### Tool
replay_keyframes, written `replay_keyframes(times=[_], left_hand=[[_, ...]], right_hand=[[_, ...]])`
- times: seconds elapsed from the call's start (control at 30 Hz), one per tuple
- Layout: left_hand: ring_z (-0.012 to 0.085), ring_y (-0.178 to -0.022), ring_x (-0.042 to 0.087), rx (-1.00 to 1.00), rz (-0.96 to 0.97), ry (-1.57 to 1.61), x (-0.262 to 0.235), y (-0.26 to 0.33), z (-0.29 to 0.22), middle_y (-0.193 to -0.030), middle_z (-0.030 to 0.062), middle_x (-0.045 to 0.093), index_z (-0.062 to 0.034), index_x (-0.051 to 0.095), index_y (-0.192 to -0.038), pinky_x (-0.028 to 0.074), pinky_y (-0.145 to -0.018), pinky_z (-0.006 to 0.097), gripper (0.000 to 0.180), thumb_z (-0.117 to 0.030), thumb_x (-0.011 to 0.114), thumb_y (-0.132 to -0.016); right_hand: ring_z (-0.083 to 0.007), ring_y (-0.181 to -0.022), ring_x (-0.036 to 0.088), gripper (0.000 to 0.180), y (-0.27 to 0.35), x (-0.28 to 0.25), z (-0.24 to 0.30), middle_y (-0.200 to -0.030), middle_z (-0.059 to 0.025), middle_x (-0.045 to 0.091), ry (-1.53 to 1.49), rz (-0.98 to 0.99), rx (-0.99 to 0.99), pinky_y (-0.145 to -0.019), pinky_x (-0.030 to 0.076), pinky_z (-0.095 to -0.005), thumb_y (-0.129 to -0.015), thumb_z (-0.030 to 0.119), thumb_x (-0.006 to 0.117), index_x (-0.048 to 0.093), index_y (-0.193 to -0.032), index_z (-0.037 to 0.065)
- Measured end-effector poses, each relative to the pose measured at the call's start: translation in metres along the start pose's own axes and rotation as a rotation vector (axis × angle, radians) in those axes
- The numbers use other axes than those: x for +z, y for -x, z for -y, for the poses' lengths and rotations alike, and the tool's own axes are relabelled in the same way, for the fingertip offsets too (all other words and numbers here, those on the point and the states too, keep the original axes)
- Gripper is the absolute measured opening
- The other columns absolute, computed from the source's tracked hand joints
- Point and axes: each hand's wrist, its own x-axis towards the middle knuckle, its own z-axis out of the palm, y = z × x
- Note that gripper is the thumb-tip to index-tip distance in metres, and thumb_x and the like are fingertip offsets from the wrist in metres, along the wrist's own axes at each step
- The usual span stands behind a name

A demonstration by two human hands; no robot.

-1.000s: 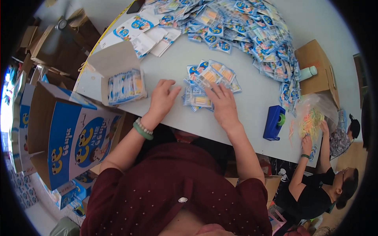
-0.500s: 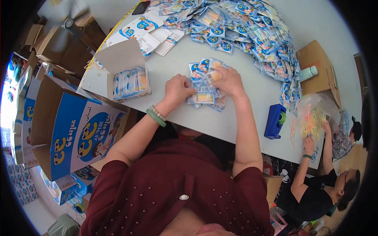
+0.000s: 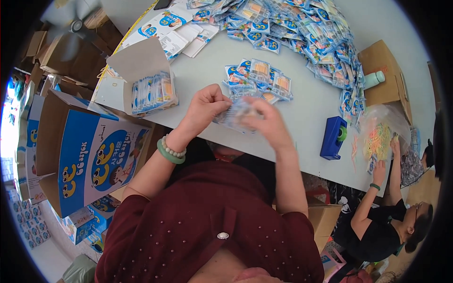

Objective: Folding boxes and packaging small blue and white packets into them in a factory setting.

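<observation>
Between the two raised hands, above the near edge of the grey table (image 3: 302,127), sits a small stack of clear sachets (image 3: 238,114). Left hand (image 3: 206,104): fingers curled, pinching the stack's left end. Right hand (image 3: 269,123): motion-blurred, closed over the stack's right side; exact finger placement unclear. Stack is lifted off the table surface, held by both hands.

Just beyond the grip: loose fan of blue-and-orange sachets (image 3: 257,78) flat on the table. Further beyond: large heap of sachets (image 3: 302,28). Left of the grip: open white carton (image 3: 141,78) with sachets standing in a row. Right of the grip: blue tape dispenser (image 3: 334,137). Far right: another person's hand (image 3: 377,166) at a clear bag of coloured rubber bands (image 3: 377,137).
</observation>
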Motion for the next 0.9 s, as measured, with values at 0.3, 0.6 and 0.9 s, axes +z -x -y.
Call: replay_keyframes(times=[0.3, 0.6, 0.9], left_hand=[[0.0193, -0.092, 0.065, -0.175, -0.202, 0.621, 0.012, -0.001, 0.018, -0.105, 0.0076, 0.065, -0.0021, 0.058, -0.114, 0.053, -0.081, 0.033, 0.024, -0.015, 0.058, -0.093], [0.0257, -0.1, 0.065, -0.322, -0.246, 0.657, -0.011, -0.01, 0.015, -0.111, 0.0124, 0.063, 0.0008, 0.054, -0.117, 0.057, -0.085, 0.041, 0.025, -0.006, 0.055, -0.093], [0.0263, -0.101, 0.064, -0.385, -0.255, 0.645, -0.025, -0.014, 0.03, -0.113, 0.014, 0.061, 0.0019, 0.048, -0.121, 0.057, -0.085, 0.043, 0.026, -0.008, 0.048, -0.097]], right_hand=[[-0.0212, -0.076, 0.061, 0.021, -0.032, 0.056, -0.029, -0.081, -0.0049, 0.063, 0.035, -0.418, -0.033, -0.071, 0.047, -0.032, -0.079, 0.016, 0.069, 0.057, -0.09, 0.003], [-0.0355, -0.092, 0.063, 0.029, -0.112, -0.012, -0.061, -0.096, -0.0172, 0.067, 1.387, -0.4, 0.161, -0.082, 0.047, -0.0465, -0.089, 0.031, 0.055, 0.061, -0.105, 0.007], [-0.0313, -0.11, 0.055, 0.04, -0.127, 0.01, -0.032, -0.108, -0.0141, 0.063, 1.389, -0.358, 0.199, -0.087, 0.047, -0.0438, -0.09, 0.03, 0.055, 0.053, -0.116, 0.0]])
